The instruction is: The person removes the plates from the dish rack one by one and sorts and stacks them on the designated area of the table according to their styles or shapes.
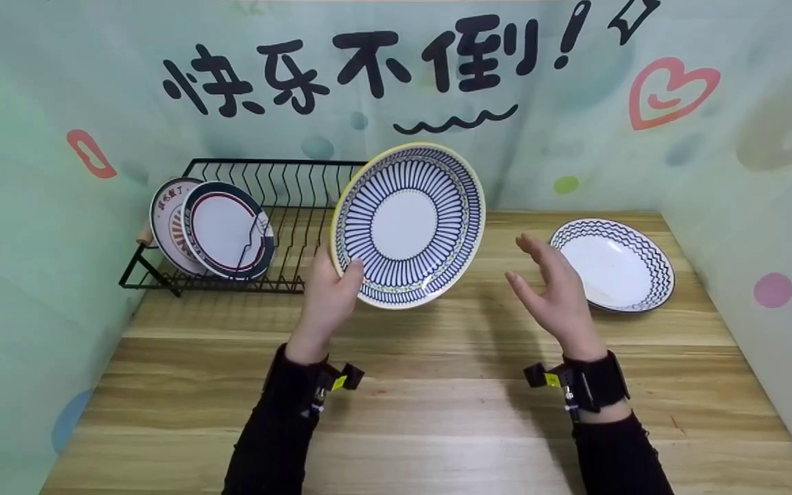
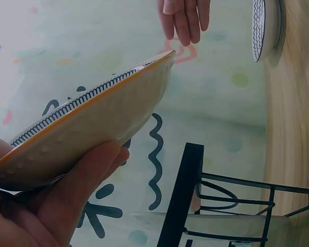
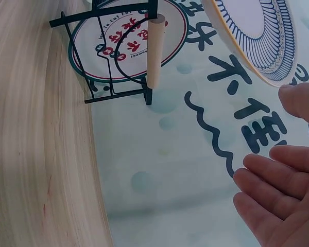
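My left hand (image 1: pixel 331 295) grips the lower left rim of a patterned plate (image 1: pixel 406 223), thumb on its face and fingers behind it. The plate has a yellow edge and dark blue rays round a white centre, and it is held up off the table, face toward the head camera. In the left wrist view the fingers (image 2: pixel 87 175) press against the plate's pale underside (image 2: pixel 108 128). My right hand (image 1: pixel 557 295) is raised with straight, spread fingers and holds nothing. It is apart from the patterned plate, in front of a white dish (image 1: pixel 616 268) with wavy dark lines on its rim.
A black wire dish rack (image 1: pixel 286 282) stands at the back left, partly behind the held plate. Two plates lean in its left end: a dark-rimmed plate (image 1: pixel 224 230) and a plate with red lettering (image 1: pixel 166 220). Printed cloth walls (image 1: pixel 746 206) enclose the wooden table (image 1: pixel 430 426).
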Demonstrator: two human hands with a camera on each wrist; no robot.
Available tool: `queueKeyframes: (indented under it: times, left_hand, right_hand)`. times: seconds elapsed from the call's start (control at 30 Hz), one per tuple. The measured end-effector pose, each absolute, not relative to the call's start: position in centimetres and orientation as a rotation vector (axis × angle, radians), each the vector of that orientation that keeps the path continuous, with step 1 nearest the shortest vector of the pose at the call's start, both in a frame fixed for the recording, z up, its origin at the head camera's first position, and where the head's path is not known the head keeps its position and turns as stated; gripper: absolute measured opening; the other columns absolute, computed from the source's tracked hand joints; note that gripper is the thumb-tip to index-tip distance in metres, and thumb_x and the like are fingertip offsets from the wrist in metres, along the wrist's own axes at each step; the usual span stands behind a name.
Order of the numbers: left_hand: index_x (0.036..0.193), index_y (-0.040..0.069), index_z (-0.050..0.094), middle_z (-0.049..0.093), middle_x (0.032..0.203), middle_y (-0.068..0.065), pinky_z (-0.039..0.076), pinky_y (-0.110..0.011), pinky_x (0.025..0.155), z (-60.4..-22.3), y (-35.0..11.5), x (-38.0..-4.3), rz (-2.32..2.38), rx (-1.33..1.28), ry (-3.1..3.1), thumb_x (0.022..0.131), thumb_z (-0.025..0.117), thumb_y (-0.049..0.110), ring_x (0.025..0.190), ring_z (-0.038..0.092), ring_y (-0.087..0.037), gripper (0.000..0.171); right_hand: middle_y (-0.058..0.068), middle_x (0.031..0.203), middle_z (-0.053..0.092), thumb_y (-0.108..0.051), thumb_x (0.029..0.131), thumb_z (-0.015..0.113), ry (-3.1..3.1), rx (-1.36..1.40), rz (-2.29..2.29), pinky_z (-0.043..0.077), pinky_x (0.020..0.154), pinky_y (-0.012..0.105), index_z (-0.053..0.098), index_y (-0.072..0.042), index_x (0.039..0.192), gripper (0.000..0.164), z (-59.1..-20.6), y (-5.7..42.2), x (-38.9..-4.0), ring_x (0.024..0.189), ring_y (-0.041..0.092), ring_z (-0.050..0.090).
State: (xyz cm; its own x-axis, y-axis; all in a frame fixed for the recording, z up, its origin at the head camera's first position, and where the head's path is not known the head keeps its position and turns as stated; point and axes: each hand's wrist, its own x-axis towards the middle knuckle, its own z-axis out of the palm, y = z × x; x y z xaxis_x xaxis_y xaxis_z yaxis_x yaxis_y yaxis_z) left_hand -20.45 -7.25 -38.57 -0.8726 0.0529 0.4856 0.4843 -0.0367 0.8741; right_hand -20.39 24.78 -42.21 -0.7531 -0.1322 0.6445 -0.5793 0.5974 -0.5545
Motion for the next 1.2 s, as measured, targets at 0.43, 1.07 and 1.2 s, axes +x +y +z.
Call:
queueKeyframes:
  times: [0.43, 1.07, 1.2]
  left_hand:
    - [0.134, -0.015, 0.045, 0.061, 0.120, -0.028, 0.057, -0.035, 0.087, -39.0, -6.5, -20.5, -1.991, -0.587, -2.021, 0.088, 0.050, -0.009, 0.104, 0.065, -0.038, 0.046]
    - [0.133, -0.015, 0.043, 0.060, 0.116, -0.027, 0.058, -0.037, 0.085, -40.3, -5.6, -20.9, -1.983, -0.655, -2.122, 0.087, 0.050, -0.005, 0.100, 0.064, -0.037, 0.048]
    - [0.131, -0.014, 0.047, 0.062, 0.113, -0.025, 0.058, -0.037, 0.085, -40.4, -5.4, -21.0, -1.944, -0.728, -2.126, 0.085, 0.051, -0.006, 0.099, 0.064, -0.036, 0.046]
  right_hand:
    - [0.022, 0.130, 0.060, -0.001, 0.086, 0.072, -2.256, 0.565, 1.063, 0.042, 0.106, 0.039, 0.052, 0.010, 0.133, 0.052, -42.0, 24.6, -20.3, 0.122, 0.036, 0.054]
    - [0.024, 0.127, 0.060, 0.005, 0.085, 0.072, -2.196, 0.619, 1.147, 0.043, 0.106, 0.029, 0.047, 0.011, 0.137, 0.058, -42.3, 24.3, -20.3, 0.119, 0.039, 0.056]
    - [0.024, 0.129, 0.059, 0.004, 0.086, 0.071, -2.212, 0.598, 1.159, 0.045, 0.105, 0.037, 0.046, 0.010, 0.139, 0.059, -42.3, 24.3, -20.3, 0.120, 0.038, 0.056]
